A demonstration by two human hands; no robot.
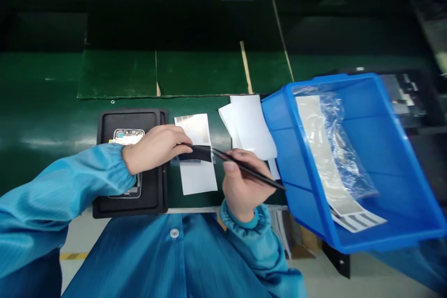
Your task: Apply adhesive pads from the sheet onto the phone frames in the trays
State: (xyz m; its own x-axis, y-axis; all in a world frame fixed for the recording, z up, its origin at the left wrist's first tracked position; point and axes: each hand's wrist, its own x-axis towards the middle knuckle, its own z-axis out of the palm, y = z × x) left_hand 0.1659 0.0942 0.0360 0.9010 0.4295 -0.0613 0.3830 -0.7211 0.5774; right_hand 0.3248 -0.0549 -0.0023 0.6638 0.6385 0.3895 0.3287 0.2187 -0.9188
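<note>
My left hand pinches the left end of a thin black sheet, its fingers closed. In my right hand is a pair of black tweezers, tips pointing left at the sheet's right end. Whether the tips grip it is too small to tell. Under the black sheet lies a white backing sheet with greyish patches on its upper part. Left of it, an opened phone with bare inner parts rests in a black tray. My left forearm covers the phone's middle.
A large blue bin stands tilted at the right, holding clear plastic bags and pale strip sheets. White papers lie against its left side. Green boards with a raised edge run along the back of the green bench.
</note>
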